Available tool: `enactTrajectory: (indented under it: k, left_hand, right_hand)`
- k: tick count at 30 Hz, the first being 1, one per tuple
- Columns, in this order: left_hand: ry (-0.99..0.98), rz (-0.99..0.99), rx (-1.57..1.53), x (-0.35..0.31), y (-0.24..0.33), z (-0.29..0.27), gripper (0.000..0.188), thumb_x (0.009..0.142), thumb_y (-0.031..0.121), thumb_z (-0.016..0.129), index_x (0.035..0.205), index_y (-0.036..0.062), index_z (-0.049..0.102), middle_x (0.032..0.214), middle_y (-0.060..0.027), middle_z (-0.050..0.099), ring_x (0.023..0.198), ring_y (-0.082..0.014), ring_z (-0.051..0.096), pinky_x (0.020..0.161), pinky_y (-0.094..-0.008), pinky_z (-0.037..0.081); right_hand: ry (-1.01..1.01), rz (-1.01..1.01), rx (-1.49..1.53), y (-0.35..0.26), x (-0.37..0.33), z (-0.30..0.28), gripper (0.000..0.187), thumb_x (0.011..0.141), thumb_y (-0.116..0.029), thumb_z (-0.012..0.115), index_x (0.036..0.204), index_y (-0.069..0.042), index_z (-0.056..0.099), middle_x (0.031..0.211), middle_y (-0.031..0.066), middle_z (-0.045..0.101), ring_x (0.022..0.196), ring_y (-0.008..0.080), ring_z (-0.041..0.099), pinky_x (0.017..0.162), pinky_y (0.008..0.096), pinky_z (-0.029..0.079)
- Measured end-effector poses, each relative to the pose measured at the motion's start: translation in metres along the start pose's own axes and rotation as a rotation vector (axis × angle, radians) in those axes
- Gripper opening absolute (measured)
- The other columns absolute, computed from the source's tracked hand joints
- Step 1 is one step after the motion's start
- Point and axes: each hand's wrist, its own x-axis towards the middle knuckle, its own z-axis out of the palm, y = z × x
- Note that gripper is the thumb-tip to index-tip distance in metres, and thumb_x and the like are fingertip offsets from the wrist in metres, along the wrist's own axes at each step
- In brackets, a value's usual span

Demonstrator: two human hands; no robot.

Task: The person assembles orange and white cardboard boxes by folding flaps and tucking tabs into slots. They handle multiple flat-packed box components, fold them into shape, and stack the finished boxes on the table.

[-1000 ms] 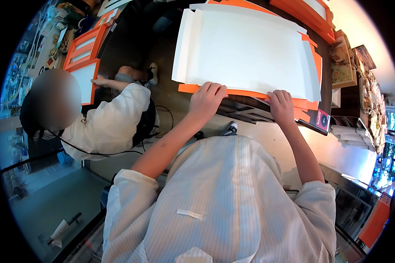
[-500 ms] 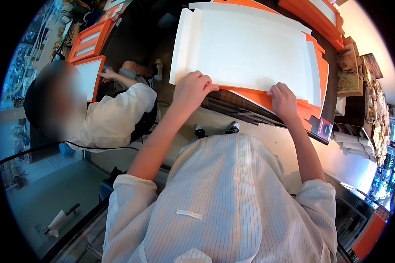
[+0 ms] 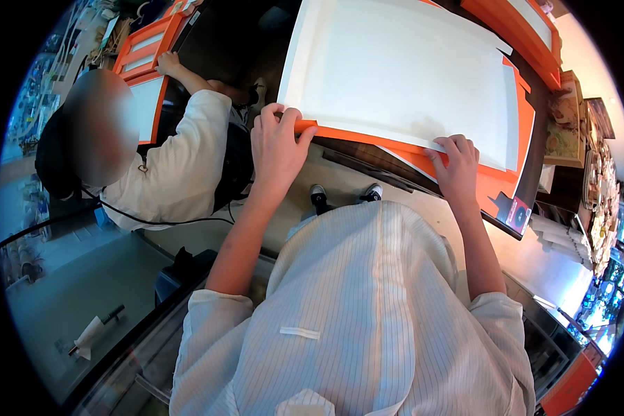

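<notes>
A large cardboard sheet [image 3: 402, 69], white on its upper face and orange on the other, lies before me with its margins creased into flaps. Along its near edge a narrow orange flap [image 3: 367, 134] is turned up. My left hand [image 3: 279, 147] grips the near left corner, fingers bent over the white side and thumb by the orange strip. At the right part of the same edge, my right hand [image 3: 459, 166] has its fingers curled on the white face and its thumb at the flap. More orange card [image 3: 507, 182] shows beneath the sheet.
The dark table [image 3: 374, 170] carries the sheets; a small dark and pink card [image 3: 518, 212] lies at its near right corner. An orange box piece [image 3: 544, 55] stands at the far right. To my left a seated co-worker [image 3: 170, 166] reaches toward orange trays [image 3: 145, 52].
The sheet now appears larger and nearer in the picture. My left hand has shifted left with its fingers more spread, and my right hand slightly lower. The co-worker's arm has moved up to the trays.
</notes>
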Motion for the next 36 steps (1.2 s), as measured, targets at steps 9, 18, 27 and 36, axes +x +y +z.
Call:
enactTrajectory:
  k: [9,18,27,36]
  left_hand:
    - [0.106,-0.140,-0.488,-0.016,0.008,0.031,0.021,0.099,0.013,0.065,0.115,0.0004,0.066,0.096,-0.0162,0.071,0.082,-0.0332,0.069,0.072,-0.0425,0.055]
    - [-0.168,-0.066,-0.482,-0.030,0.028,0.016,0.049,0.101,-0.002,0.051,0.150,-0.0025,0.045,0.118,-0.0241,0.069,0.103,-0.0327,0.071,0.090,-0.0367,0.055]
    - [-0.206,0.070,-0.519,0.022,-0.001,0.031,0.015,0.087,-0.003,0.071,0.102,-0.0004,0.070,0.089,-0.0135,0.067,0.074,-0.0234,0.067,0.069,-0.0339,0.054]
    - [-0.266,-0.079,-0.471,0.032,0.003,0.038,0.014,0.082,-0.001,0.078,0.091,-0.0018,0.068,0.081,-0.0100,0.064,0.062,-0.0177,0.058,0.060,-0.0310,0.046]
  right_hand:
    - [0.004,0.053,0.030,-0.007,0.000,0.015,0.020,0.081,-0.017,0.081,0.096,-0.009,0.070,0.090,0.0048,0.064,0.089,0.0248,0.061,0.081,0.0408,0.045]
    - [0.057,0.052,0.057,0.002,-0.004,0.023,0.019,0.082,-0.012,0.079,0.097,-0.008,0.069,0.091,0.0034,0.062,0.090,0.0231,0.059,0.083,0.0387,0.041]
    - [0.110,0.018,0.060,0.015,-0.011,0.032,0.020,0.078,-0.016,0.080,0.095,-0.012,0.070,0.090,0.0019,0.063,0.090,0.0231,0.061,0.083,0.0403,0.043]
    - [0.173,0.189,-0.219,0.095,-0.055,-0.037,0.039,0.082,-0.018,0.079,0.119,-0.012,0.068,0.114,0.0071,0.061,0.110,0.0280,0.058,0.097,0.0452,0.045]
